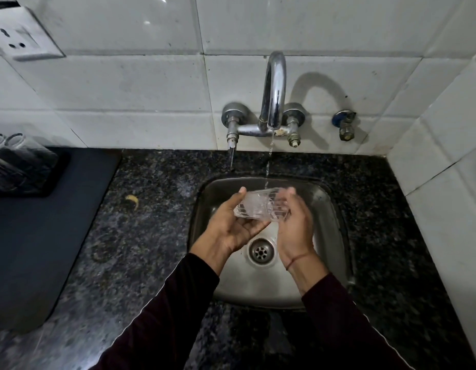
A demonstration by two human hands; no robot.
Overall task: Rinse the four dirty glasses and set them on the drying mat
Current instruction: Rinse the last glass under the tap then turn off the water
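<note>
Clear glass (261, 206) held by two hands, left hand (233, 225) and right hand (294, 225).

— What's over the steel sink (335, 222)?

— A clear ribbed glass (261, 206), lying tilted on its side between both hands. The left hand (231, 225) cradles it from below; the right hand (294, 222) curls round its far end.

— Water?

— A thin stream (269, 166) falls from the chrome tap (274, 86) onto the glass.

— And on the left?

— A dark drying mat (45, 236) on the speckled granite counter (151, 209), with upturned glasses (15, 161) on a black tray (58, 169).
</note>
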